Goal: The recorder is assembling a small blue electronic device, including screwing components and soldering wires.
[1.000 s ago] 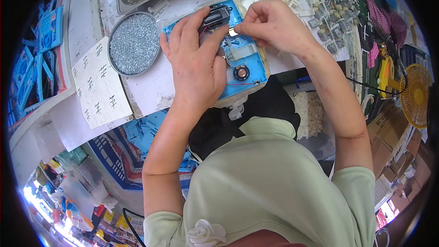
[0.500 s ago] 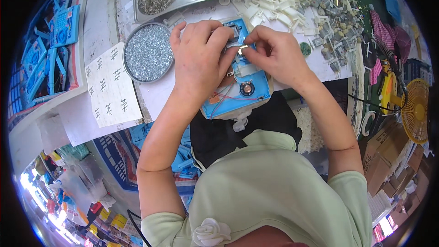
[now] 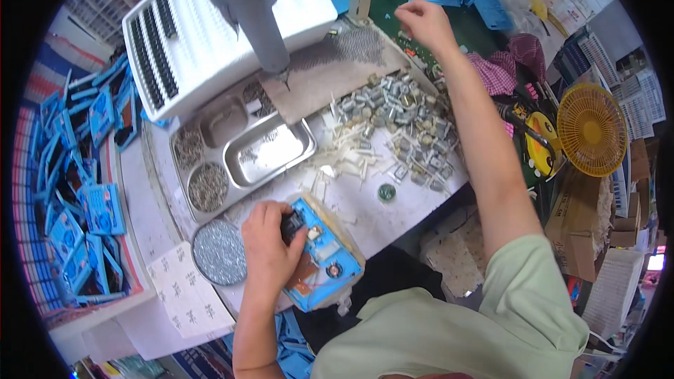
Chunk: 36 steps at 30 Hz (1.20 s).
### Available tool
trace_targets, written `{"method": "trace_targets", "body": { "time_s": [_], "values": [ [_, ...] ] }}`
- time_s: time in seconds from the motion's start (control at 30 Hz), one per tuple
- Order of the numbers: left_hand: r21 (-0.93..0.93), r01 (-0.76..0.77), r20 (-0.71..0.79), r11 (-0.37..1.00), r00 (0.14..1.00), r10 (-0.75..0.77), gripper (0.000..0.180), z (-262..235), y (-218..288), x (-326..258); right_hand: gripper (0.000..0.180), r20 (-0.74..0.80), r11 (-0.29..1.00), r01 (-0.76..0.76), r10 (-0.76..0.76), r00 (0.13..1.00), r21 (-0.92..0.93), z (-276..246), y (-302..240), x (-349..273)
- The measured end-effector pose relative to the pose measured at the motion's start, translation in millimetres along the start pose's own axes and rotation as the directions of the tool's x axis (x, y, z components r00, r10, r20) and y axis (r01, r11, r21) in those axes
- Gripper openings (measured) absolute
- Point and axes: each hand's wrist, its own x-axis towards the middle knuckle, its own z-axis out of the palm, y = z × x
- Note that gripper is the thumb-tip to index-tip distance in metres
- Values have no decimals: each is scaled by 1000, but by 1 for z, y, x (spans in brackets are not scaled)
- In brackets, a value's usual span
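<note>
My left hand point(image 3: 270, 242) grips the far left edge of a blue plastic housing point(image 3: 316, 295), its thumb and fingers closed about a black part point(image 3: 291, 226) there. Inside the open housing are a small round speaker point(image 3: 334, 269), a brown board and a metal piece point(image 3: 315, 232). A pale pad or block lies beneath the housing, at the table's near edge. Far off to the right, my right hand point(image 3: 427, 24) is raised at the end of an outstretched arm, over a green surface. Its fingers are curled together, and whatever they may hold is hidden.
A round dish of screws point(image 3: 219, 253) and a steel compartment tray point(image 3: 242, 181) of small metal parts lie left of the housing. Beyond hangs a grey pointed tool point(image 3: 261, 21) before a white rack point(image 3: 189, 35). Grey motors point(image 3: 414, 133) are heaped right. A yellow fan point(image 3: 592, 130) stands farther right.
My right hand has left the housing and swung far out to the upper right. My left hand stays on the housing. The view has shifted, showing more of the table's far side.
</note>
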Motion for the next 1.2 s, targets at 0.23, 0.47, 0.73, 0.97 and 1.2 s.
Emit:
{"method": "trace_targets", "body": {
  "time_s": [0.23, 0.47, 0.73, 0.97, 1.2],
  "values": [
    [-16, 106, 79, 994, 991, -105, 46, -4, -2, 2, 72, -143, 733, -620, 671, 728, 279, -23, 175, 137],
    [4, 193, 145, 981, 971, -192, 51, -8, 7, 10, 53, -534, 894, -258, 429, 729, 367, -44, 237, 194],
    [-12, 83, 89, 996, 993, -82, 48, 0, -10, 6, 48, -708, 999, 30, -5, 706, 23, -34, 115, 128],
    [-231, 78, -221, 970, 967, -130, 38, -24, 12, -31, 45, -399, 592, 386, -116, 910, 707, -13, -112, -211],
    [-946, 115, 251, -302, 851, -462, 42, -11, 32, -64, 52, 153, 618, 565, -737, 658, 546, 42, -159, -345]
  ]
}}
